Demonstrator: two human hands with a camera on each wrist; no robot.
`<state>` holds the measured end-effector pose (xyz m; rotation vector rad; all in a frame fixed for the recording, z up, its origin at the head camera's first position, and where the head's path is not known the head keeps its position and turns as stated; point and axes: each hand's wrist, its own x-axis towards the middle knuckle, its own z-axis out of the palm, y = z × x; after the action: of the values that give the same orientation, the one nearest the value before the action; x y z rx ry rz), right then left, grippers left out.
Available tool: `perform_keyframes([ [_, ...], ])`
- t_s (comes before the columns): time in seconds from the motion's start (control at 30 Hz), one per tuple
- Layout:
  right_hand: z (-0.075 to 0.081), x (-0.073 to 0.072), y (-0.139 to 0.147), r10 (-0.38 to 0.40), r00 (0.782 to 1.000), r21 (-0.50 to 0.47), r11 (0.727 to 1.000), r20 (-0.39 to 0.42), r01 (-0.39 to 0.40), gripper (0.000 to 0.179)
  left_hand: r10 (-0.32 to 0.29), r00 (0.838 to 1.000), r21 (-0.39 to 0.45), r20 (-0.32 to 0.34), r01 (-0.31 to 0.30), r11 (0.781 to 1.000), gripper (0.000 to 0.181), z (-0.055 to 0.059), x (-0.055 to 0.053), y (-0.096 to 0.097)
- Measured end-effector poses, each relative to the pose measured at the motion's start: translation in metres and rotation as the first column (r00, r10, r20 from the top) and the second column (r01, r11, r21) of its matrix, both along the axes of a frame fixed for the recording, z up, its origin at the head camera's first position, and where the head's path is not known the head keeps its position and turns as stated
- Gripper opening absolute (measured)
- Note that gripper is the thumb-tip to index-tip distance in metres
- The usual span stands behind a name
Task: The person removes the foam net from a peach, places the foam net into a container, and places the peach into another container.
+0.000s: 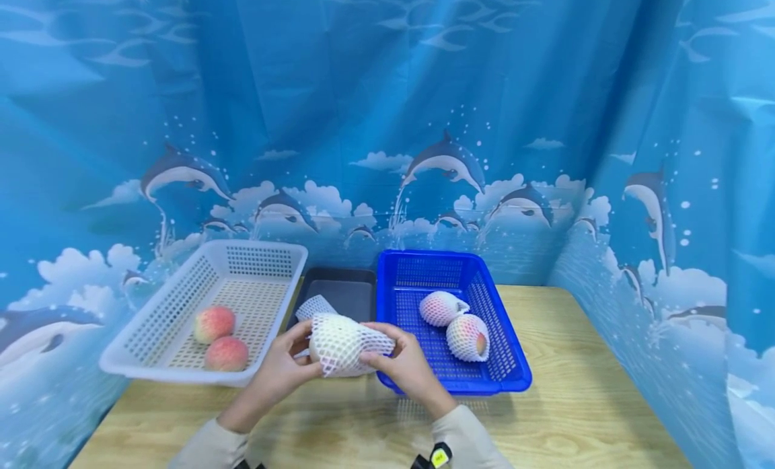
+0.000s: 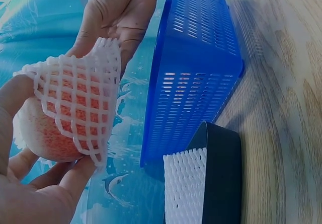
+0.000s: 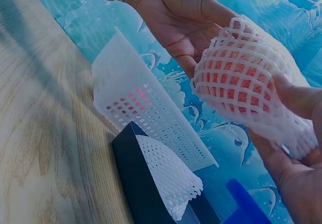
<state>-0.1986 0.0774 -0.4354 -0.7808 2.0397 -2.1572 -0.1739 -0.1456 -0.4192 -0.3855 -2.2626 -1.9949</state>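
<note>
Between both hands, above the table, is a peach (image 2: 48, 138) partly covered by a white foam net sleeve (image 1: 342, 341). My left hand (image 1: 284, 365) grips the peach and the sleeve's open edge from the left. On the other side my right hand (image 1: 402, 361) pinches the narrow, gathered end of the sleeve between thumb and fingers. In the left wrist view the lower part of the peach shows bare below the net. Another foam net (image 3: 166, 171) lies in a dark grey tray (image 1: 345, 284) behind the hands.
A white basket (image 1: 118, 351) at the left holds two bare peaches (image 1: 227, 353). To the right, a blue basket (image 1: 511, 358) contains two net-covered peaches (image 1: 466, 338). All stand on a wooden table (image 1: 581, 375), with a dolphin-print curtain (image 1: 339, 119) behind.
</note>
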Motion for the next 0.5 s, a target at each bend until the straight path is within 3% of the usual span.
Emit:
perform_keyframes([
  [0.23,-0.0022,-0.0007,-0.0033,-0.109,0.994,0.021,0.994,-0.021,0.109,0.031,-0.018,1.0,0.003,-0.006,0.018,1.0,0.067,-0.0003,0.002,-0.0032],
  [0.37,-0.0034,-0.0009,-0.0043,-0.145,0.989,0.024,0.989,-0.035,0.146,0.026,-0.045,0.999,0.007,-0.011,0.045,0.999,0.068,0.0002,0.0026,-0.0053],
  [0.5,-0.0031,-0.001,-0.005,-0.161,0.987,0.027,0.986,-0.022,0.162,0.024,-0.033,0.999,0.009,0.007,0.033,0.999,0.07,0.0006,0.0028,-0.0075],
])
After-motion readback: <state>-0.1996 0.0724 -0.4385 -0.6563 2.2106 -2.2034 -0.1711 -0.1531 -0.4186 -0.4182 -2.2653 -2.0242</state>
